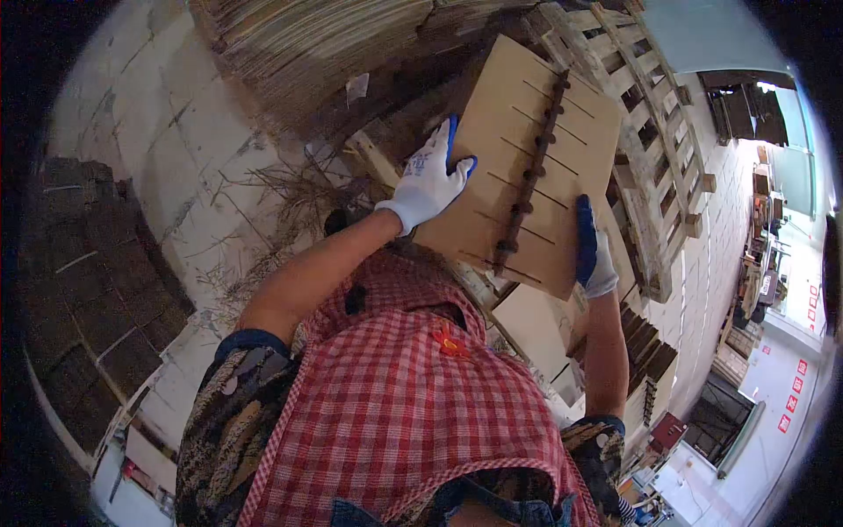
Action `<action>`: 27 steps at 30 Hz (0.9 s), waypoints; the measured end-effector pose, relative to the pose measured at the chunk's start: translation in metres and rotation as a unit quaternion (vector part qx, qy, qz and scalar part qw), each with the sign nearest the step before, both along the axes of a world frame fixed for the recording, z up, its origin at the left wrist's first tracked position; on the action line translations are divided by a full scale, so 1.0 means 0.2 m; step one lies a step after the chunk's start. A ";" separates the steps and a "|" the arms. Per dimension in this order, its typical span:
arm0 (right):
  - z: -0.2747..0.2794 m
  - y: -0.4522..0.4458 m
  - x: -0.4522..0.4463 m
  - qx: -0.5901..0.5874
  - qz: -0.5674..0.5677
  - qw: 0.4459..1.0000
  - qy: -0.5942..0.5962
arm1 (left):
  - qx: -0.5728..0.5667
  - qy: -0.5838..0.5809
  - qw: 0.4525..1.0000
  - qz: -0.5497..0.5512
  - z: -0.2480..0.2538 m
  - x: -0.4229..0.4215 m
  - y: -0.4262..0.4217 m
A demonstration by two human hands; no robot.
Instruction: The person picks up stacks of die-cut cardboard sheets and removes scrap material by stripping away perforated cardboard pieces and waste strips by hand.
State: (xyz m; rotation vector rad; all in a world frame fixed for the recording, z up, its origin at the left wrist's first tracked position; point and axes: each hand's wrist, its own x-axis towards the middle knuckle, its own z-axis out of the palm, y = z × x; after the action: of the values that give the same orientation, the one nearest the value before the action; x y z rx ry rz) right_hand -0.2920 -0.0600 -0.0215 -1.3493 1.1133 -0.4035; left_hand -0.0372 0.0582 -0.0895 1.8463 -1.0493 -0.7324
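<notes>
A tan cardboard sheet [492, 149], cut with rows of parallel slits, lies tilted in front of me between both hands. A dark notched strip [536, 162] runs lengthwise down its middle; whether it is a gap or a separate piece I cannot tell. My left hand [430, 180], in a white glove with blue palm coating, is at the sheet's left edge, thumb apart from the fingers. Along the right edge, my right hand [594, 250] wears a matching glove, its straight fingers pressed to the side. More cardboard [536, 329] shows beneath the sheet.
Wooden pallets [654, 132] lean at the right. Behind stands a large stack of flat cardboard [325, 53]. Thin scrap strips [290, 198] litter the floor to the left, with dark stacked bundles [88, 281] farther out. Brown cardboard pieces [645, 351] stand by my right forearm.
</notes>
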 end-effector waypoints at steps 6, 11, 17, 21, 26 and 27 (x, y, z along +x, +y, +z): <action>-0.01 -0.02 0.02 -0.010 -0.003 0.996 0.085 | 0.003 0.005 1.000 -0.004 0.01 0.00 0.00; -0.02 -0.09 -0.02 -0.098 0.023 0.970 0.220 | -0.008 0.000 1.000 -0.013 0.00 0.02 0.00; -0.15 -0.25 -0.18 -0.306 0.232 0.813 0.438 | -0.017 -0.029 0.999 -0.011 -0.02 0.02 0.00; 0.10 -0.15 0.03 -0.123 0.157 0.832 0.518 | 0.006 -0.013 1.000 -0.017 -0.01 0.03 0.00; 0.27 -0.08 0.18 -0.227 0.212 0.733 0.605 | -0.013 -0.020 0.999 -0.025 -0.04 0.04 0.00; 0.27 -0.06 0.18 -0.281 0.208 0.717 0.603 | -0.008 -0.025 0.999 -0.025 -0.04 0.03 0.00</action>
State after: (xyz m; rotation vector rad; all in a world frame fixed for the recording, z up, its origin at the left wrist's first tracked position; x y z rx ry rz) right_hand -0.2556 -0.0726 0.0333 -2.4828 1.7064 0.6848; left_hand -0.0303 0.0591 -0.0967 1.8391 -1.1334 -0.7077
